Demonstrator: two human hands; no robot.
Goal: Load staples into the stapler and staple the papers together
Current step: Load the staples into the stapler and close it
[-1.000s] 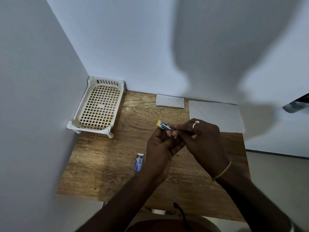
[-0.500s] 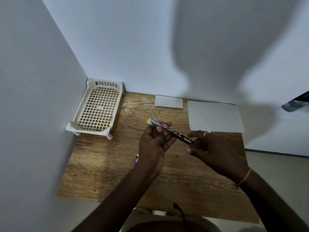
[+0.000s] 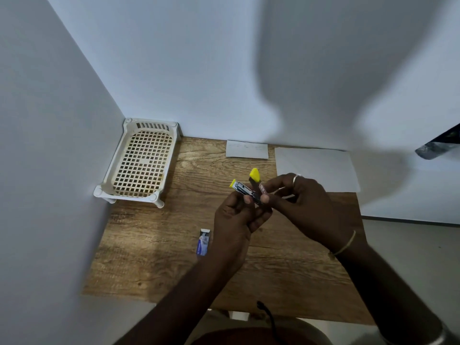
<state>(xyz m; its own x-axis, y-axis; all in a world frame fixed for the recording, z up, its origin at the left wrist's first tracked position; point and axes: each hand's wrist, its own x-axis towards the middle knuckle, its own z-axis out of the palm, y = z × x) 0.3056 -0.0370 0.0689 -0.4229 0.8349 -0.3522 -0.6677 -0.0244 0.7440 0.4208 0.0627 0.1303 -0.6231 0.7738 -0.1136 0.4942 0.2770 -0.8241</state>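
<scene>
Item: stapler (image 3: 245,192), mid-frame above table (image 3: 174,257), hinged open, yellow-tipped top arm raised.
Left hand (image 3: 236,220): fingers (image 3: 247,200) curled round magazine half.
Right hand (image 3: 306,202): fingers (image 3: 265,199) pinching top arm.
Step, judged: loading stage, magazine exposed; whether staples are in, cannot tell.
Next move calls for: staple strip from staple box (image 3: 204,242), lower centre, seated in channel, arm closed.
Papers: small sheet (image 3: 247,149) and large sheet (image 3: 316,168), upper right, unstapled.
Writing: reddish stapler label, blue box print, faint marks on small sheet, all unreadable.
</scene>
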